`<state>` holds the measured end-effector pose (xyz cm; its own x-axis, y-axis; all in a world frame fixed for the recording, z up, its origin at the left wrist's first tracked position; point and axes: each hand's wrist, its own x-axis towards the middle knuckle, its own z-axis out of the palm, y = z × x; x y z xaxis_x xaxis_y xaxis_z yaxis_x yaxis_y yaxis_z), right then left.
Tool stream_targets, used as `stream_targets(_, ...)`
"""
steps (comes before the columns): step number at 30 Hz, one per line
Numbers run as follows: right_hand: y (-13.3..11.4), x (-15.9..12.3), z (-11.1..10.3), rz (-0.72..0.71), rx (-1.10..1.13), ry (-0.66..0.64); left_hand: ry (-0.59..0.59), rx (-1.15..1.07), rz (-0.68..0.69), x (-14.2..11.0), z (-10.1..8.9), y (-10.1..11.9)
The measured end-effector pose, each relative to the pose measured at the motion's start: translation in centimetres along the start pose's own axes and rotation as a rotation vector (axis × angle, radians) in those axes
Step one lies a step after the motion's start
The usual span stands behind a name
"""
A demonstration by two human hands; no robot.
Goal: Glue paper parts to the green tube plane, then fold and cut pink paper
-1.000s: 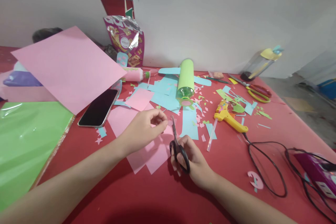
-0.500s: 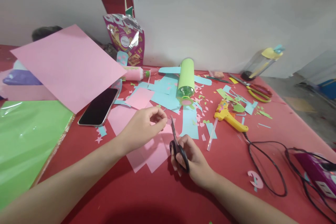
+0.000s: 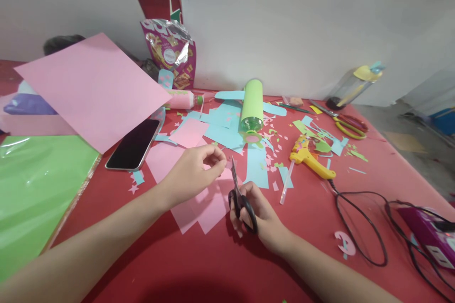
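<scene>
My right hand has its fingers through the loops of a pair of black-handled scissors, whose blades point away from me. Just left of the blade tips, my left hand is closed in a pinch; whatever lies between thumb and fingertips is too small to make out. Under both hands are overlapping sheets of pink paper on the red table. Beyond them lies a green paper-wrapped bottle with light-blue paper wings, its neck towards me.
A yellow glue gun with a black cord lies right, near red-and-yellow-handled scissors and a purple power strip. Paper scraps surround the bottle. To the left are a phone, a large pink sheet and a green plastic-covered pack.
The scissor loops in my right hand have spread slightly apart. My left hand keeps its pinch in about the same place.
</scene>
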<state>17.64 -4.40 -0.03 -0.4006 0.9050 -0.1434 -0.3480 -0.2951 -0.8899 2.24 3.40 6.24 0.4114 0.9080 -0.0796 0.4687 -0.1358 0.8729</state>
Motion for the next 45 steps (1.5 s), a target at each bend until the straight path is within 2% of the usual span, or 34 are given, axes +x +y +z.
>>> stream_targets(7,0.09,0.02,-0.26,-0.044,-0.002,-0.05,-0.078,-0.014,0.0,-0.21,0.07,-0.17)
stream_targets(16,0.03,0.05,-0.22,-0.048,-0.017,-0.063,-0.088,-0.015,-0.007,-0.23,0.1,-0.18)
stream_targets(35,-0.17,0.09,-0.06,-0.003,0.013,0.036,-0.09,0.042,0.001,-0.22,0.0,-0.29)
stream_targets(38,0.0,0.11,-0.17,-0.036,0.066,0.023,-0.096,0.021,0.0,-0.13,-0.08,-0.2)
stream_targets(42,0.08,0.25,-0.34,-0.093,0.116,0.0,-0.143,-0.101,-0.072,-0.02,-0.07,-0.33)
stream_targets(45,-0.06,0.49,-0.47,-0.168,0.125,0.097,-0.189,-0.19,-0.126,-0.05,0.26,-0.65)
